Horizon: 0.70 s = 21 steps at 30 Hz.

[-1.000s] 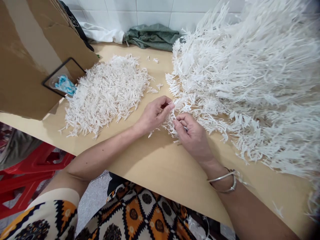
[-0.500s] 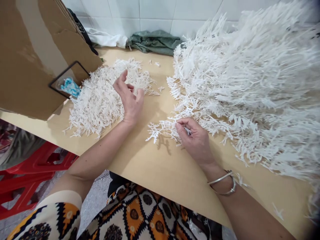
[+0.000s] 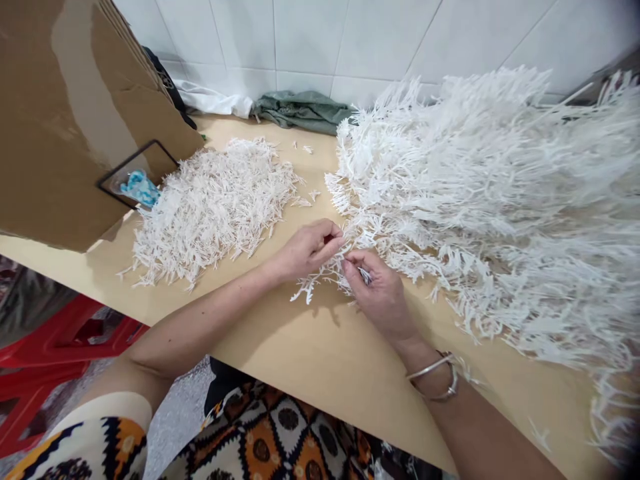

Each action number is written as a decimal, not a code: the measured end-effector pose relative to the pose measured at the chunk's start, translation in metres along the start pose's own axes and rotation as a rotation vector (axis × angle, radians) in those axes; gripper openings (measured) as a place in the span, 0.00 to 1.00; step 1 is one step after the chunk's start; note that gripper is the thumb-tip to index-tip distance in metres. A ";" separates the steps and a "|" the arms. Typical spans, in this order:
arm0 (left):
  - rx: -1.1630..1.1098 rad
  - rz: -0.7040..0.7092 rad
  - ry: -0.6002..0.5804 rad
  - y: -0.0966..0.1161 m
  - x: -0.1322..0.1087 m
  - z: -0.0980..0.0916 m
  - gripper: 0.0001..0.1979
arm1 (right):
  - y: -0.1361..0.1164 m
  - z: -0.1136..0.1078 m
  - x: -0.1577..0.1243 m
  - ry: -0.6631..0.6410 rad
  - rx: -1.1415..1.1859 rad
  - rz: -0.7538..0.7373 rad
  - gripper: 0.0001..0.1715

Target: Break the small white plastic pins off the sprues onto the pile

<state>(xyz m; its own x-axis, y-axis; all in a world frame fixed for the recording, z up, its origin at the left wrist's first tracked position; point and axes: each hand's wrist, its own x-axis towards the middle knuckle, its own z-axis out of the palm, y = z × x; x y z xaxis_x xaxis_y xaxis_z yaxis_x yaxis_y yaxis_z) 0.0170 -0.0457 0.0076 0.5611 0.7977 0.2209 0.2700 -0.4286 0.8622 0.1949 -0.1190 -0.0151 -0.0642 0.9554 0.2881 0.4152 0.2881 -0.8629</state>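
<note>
Between thumb and fingers my right hand (image 3: 377,290) pinches a white branching plastic sprig (image 3: 325,273), just above the table. My left hand (image 3: 313,248) has come up against the same sprig, thumb and forefinger closed on one of its upper twigs; the fingertips nearly meet those of my right hand. A large heap of long white branched sprigs (image 3: 490,200) spreads to the right of both hands. On the left lies a smaller pile of short white twig pieces (image 3: 215,207).
A cardboard box (image 3: 75,120) stands at the left, with a black wire frame and a clear cup of blue-and-white bits (image 3: 140,188) beside it. Green cloth (image 3: 300,110) and white cloth (image 3: 213,100) lie along the tiled wall. A red stool (image 3: 65,340) is below the table's left edge.
My left hand has moved right and down from beside the small pile, where its fingers were apart, to the sprig. My right hand keeps its pinch. The view has tilted slightly upward.
</note>
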 end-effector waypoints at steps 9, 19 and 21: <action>-0.349 -0.001 0.930 -0.035 0.021 -0.065 0.21 | 0.000 0.004 -0.006 -0.034 -0.008 0.000 0.06; 0.363 0.206 0.925 -0.052 0.010 -0.067 0.18 | -0.006 -0.006 -0.006 0.249 0.077 0.012 0.08; 0.309 0.316 0.641 -0.032 0.008 -0.051 0.16 | -0.008 -0.010 -0.009 0.232 0.174 0.052 0.12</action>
<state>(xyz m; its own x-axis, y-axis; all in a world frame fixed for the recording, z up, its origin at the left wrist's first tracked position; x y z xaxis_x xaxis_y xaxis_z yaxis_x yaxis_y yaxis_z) -0.0272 -0.0038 0.0051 0.1111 0.6673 0.7364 0.4313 -0.7000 0.5693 0.2010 -0.1302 -0.0064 0.1703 0.9348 0.3118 0.2496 0.2652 -0.9313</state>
